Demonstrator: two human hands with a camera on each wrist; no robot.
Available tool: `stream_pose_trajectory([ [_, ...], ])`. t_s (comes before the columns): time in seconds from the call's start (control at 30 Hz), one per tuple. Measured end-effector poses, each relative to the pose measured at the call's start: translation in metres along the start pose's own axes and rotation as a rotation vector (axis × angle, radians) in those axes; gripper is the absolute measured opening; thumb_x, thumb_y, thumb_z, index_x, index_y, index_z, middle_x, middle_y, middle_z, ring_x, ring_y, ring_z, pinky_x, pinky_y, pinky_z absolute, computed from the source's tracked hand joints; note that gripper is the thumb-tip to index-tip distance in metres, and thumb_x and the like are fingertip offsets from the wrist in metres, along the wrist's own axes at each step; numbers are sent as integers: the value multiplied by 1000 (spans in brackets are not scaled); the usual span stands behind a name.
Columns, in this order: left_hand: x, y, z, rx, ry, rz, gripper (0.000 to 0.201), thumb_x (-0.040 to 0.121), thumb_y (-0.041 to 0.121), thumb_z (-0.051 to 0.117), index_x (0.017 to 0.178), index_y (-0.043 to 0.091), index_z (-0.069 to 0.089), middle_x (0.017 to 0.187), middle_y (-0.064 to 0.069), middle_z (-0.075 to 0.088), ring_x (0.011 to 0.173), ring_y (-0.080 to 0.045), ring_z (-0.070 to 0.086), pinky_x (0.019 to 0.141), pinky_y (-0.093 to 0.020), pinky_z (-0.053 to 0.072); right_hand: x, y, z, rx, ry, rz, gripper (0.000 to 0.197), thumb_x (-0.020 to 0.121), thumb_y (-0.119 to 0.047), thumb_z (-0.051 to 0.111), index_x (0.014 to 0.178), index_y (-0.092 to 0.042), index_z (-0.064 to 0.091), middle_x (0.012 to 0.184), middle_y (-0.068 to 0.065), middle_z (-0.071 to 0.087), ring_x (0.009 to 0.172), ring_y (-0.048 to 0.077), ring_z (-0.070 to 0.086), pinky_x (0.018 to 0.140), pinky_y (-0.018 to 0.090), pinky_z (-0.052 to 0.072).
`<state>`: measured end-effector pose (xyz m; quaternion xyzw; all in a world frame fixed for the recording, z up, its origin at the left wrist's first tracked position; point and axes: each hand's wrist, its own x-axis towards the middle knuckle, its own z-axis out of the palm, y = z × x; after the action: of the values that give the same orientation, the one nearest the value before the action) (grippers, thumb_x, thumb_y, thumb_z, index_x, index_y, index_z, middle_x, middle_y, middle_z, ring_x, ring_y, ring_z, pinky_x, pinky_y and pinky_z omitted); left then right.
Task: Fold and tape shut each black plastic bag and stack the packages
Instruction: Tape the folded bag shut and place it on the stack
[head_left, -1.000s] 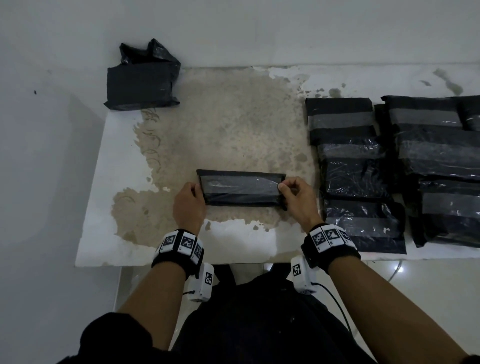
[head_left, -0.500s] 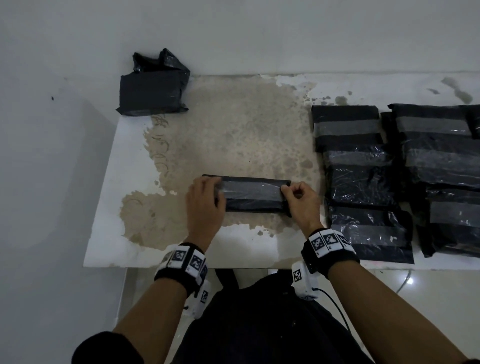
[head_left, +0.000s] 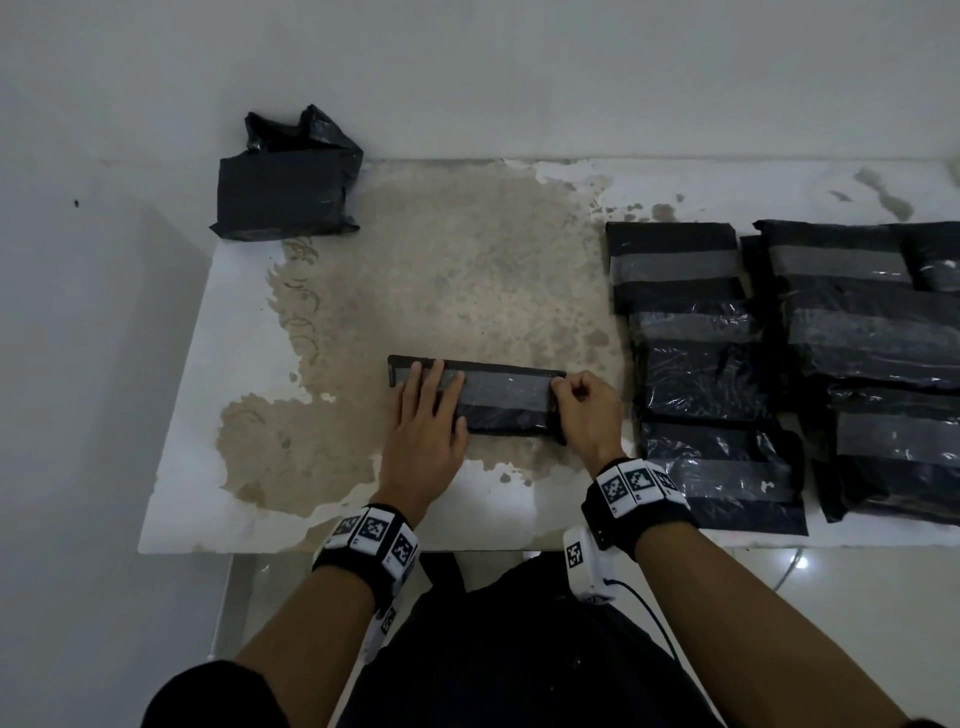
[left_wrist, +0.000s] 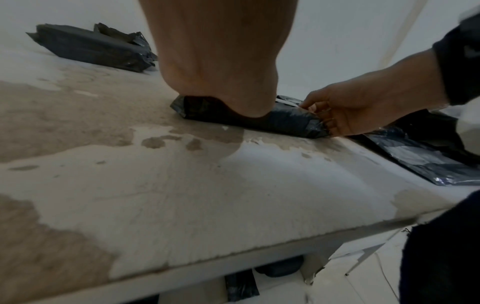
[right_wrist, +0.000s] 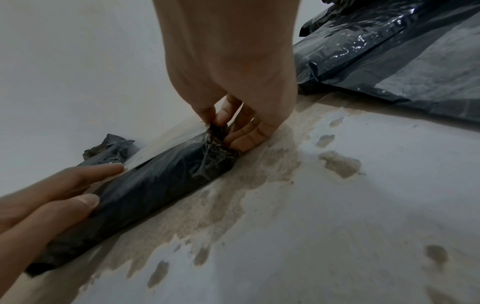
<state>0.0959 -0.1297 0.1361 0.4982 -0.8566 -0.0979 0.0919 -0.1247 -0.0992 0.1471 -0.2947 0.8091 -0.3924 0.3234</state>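
Item: folded bag (head_left: 498, 402), near counter (head_left: 208, 467). My left hand (head_left: 423, 441) pressed flat; right hand (head_left: 589, 410) pinched tape end. Best smoothed rightward, taut.

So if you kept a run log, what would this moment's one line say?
step: taping bag shut | left hand: flat, pressing tape onto folded bag | right hand: pinching bag's right end | taped packages: on the right
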Motion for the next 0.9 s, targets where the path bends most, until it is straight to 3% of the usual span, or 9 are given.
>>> stream_pose_trajectory([
  [0.07,3,5,0,13,4,27,60,98,35,32,152,10,39,162,-12,30,153,-33,19,122,-55,18,1,1,2,-14,11,-9,30,96,-23,63,68,-20,54,70,-4,59,71,15,53,67,26,41],
  [0.23,14,22,9,54,-85,150,66,102,48,30,157,12,30,166,-10,21,154,-32,12,123,-56,14,0,1,4,-45,49,-75,32,100,-29,59,73,-12,58,70,0,59,70,21,56,67,33,46],
  [0.3,15,23,14,83,-121,132,70,102,54,26,159,13,24,167,-9,15,155,-33,7,124,-56,11,1,0,3,-43,39,-85,27,100,-28,59,78,-12,58,73,-1,60,72,20,57,67,31,48],
  [0.4,12,24,19,109,-122,129,73,102,57,22,160,14,18,168,-9,8,155,-33,1,124,-56,8,2,-2,-2,-23,43,-47,8,100,-18,59,96,-13,54,82,-6,59,81,18,60,66,19,46],
  [0.47,12,24,19,104,-116,128,73,102,58,22,160,14,17,169,-9,6,155,-33,0,124,-56,8,-2,-3,-4,-77,71,-92,5,101,-15,55,105,-15,52,94,0,61,89,20,61,73,25,50],
  [0.57,12,27,20,88,-106,114,74,102,58,22,160,14,16,169,-9,6,155,-32,0,124,-55,6,-21,-3,-1,-420,118,-469,21,101,-21,50,120,-13,57,121,10,56,106,23,52,91,37,46],
  [0.67,12,31,21,67,-90,88,71,102,55,20,160,14,14,168,-9,8,155,-32,4,124,-53,6,-42,2,12,-669,-49,-785,46,106,-30,36,143,-9,51,148,14,47,139,31,40,115,44,34],
  [0.77,10,27,21,95,-77,112,70,101,51,25,159,12,19,168,-11,12,155,-33,8,123,-54,14,-44,17,19,-849,-219,-824,62,109,-41,19,157,-3,29,165,16,25,155,30,16,125,46,16],
  [0.9,7,14,20,144,-67,197,71,102,52,26,160,11,18,168,-13,12,155,-32,9,124,-52,13,-40,29,13,-951,-266,-777,70,108,-48,12,159,0,15,168,18,7,157,28,4,127,45,14],
])
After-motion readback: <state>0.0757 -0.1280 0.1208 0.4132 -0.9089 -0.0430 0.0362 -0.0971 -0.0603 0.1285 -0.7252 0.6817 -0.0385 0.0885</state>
